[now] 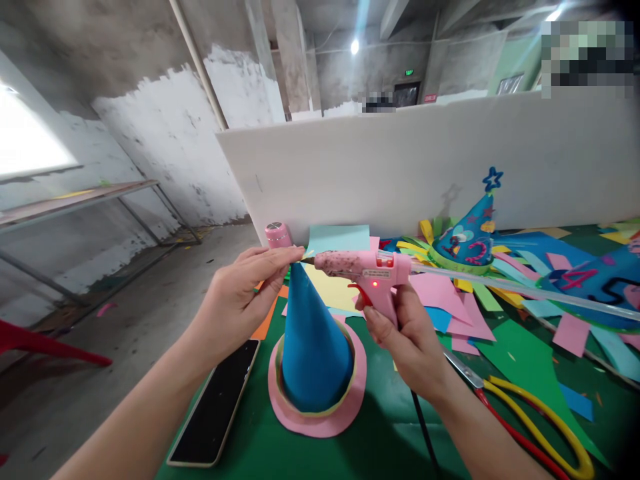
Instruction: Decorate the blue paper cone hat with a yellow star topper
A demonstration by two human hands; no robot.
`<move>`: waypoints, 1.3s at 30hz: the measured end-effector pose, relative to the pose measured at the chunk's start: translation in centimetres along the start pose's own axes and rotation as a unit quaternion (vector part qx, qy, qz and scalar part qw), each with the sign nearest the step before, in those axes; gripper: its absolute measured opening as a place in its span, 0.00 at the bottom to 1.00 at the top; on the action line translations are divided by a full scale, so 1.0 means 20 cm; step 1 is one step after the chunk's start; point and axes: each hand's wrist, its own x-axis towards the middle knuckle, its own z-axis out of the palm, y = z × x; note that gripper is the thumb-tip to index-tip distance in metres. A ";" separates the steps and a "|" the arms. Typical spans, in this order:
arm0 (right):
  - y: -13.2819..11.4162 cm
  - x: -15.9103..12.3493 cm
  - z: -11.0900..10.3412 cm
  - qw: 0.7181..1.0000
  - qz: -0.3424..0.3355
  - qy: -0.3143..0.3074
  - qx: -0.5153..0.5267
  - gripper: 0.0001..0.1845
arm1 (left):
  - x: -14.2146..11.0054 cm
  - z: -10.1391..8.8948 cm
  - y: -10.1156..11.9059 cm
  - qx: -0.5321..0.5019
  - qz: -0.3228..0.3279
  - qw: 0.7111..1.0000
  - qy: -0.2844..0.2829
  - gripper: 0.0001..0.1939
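Observation:
A blue paper cone hat (313, 347) with a pink brim (320, 421) stands upright on the green table (390, 433). My right hand (407, 340) grips a pink hot glue gun (367, 270), its red light on and a clear glue stick trailing out the back. The nozzle points left at the cone's tip. My left hand (240, 300) has its fingers pinched together at the cone's tip, right by the nozzle; what they hold, if anything, is too small to name.
A dark phone (217, 403) lies left of the cone near the table edge. Red-and-yellow scissors (530, 413) lie at the right. A finished blue hat (473, 233) and several coloured paper scraps (465, 300) cover the back. A white board (400, 160) walls the far side.

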 end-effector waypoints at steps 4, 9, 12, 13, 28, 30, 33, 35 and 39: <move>0.00 0.01 0.01 1.000 -0.004 -0.010 0.011 0.13 | 0.00 0.00 -0.01 0.019 0.019 1.000 -0.005 0.18; 0.02 0.02 0.00 1.000 -0.002 -0.006 -0.016 0.15 | 0.01 -0.01 0.00 0.034 0.034 0.999 -0.004 0.18; 0.03 0.02 -0.02 1.000 0.022 0.014 0.002 0.14 | 0.02 -0.01 0.01 0.025 0.015 1.000 -0.009 0.17; 0.04 0.01 -0.03 0.999 0.031 0.025 0.010 0.13 | 0.02 -0.01 0.01 0.020 0.005 1.000 -0.010 0.17; 0.02 -0.11 -0.21 0.956 0.061 0.213 0.195 0.11 | -0.14 0.09 -0.14 -0.257 -0.202 0.942 -0.074 0.25; 0.00 -0.12 -0.22 0.942 0.056 0.248 0.218 0.11 | -0.14 0.12 -0.14 -0.315 -0.225 0.917 -0.091 0.23; -0.02 -0.13 -0.25 0.937 0.051 0.280 0.202 0.09 | -0.12 0.16 -0.14 -0.339 -0.236 0.908 -0.071 0.21; -0.03 -0.14 -0.26 0.940 0.044 0.287 0.180 0.06 | -0.11 0.17 -0.13 -0.339 -0.235 0.909 -0.062 0.19; -0.03 -0.16 -0.26 0.945 0.030 0.280 0.166 0.06 | -0.12 0.23 -0.08 -0.307 -0.223 0.925 -0.006 0.16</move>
